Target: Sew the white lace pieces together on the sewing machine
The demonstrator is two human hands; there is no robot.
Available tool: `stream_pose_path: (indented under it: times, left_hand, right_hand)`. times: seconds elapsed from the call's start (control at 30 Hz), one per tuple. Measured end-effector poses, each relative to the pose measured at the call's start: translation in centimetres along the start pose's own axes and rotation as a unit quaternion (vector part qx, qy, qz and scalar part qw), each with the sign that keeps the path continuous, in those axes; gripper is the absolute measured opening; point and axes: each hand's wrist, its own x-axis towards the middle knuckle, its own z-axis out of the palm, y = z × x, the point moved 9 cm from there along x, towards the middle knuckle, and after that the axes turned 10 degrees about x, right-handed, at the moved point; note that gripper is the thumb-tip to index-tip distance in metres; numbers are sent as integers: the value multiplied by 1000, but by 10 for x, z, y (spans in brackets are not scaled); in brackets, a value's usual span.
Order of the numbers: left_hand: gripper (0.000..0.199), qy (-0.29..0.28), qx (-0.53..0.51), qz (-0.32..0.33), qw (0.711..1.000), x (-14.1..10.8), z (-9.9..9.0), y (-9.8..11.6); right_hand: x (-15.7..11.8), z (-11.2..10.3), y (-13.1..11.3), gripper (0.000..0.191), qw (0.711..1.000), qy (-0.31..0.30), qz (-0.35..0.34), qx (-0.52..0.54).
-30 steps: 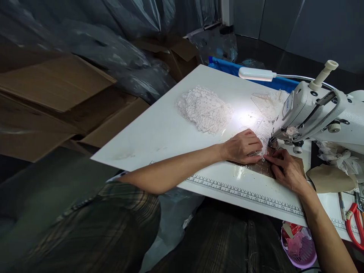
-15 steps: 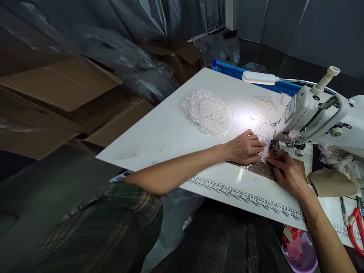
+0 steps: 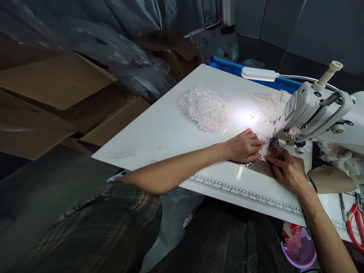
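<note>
My left hand [image 3: 245,147] lies palm down on a piece of white lace [image 3: 264,154], its outstretched fingers resting on the lace just left of the needle area. On the other side, my right hand [image 3: 289,170] reaches in with its index fingertip at the lace's near right edge, the thumb apart below it. The lace runs under the presser foot [image 3: 270,143] of a white sewing machine [image 3: 309,113]. A brown plate [image 3: 263,168] lies on the table under both hands. The lace beneath my left palm is hidden.
On the white table [image 3: 159,132] sits a pile of white lace pieces [image 3: 207,110]; more lace [image 3: 269,102] lies behind the needle. A lamp [image 3: 260,74] hangs above. Red-handled cutters [image 3: 354,223] lie at right, a purple basket [image 3: 304,256] stands below, and cardboard boxes [image 3: 54,83] stand left.
The whole view has shifted slightly. Both hands keep nearly the same place on the lace, with little visible movement at the presser foot.
</note>
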Motion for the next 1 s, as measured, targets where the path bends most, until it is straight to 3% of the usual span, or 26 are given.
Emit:
stream_pose_path:
  times: [0.4,0.7,1.0]
  left_hand:
    - [41,-34,-3,-11,999,2,0,0]
    - [38,-16,-4,-9,1000,2,-1,-1]
    - [33,-57,14,24,998,16,7,-3]
  right_hand:
    - [-1,2,1,36,1000,-15,22,8]
    - [-1,5,5,36,997,-29,52,41]
    - [-1,3,6,36,998,-13,54,32]
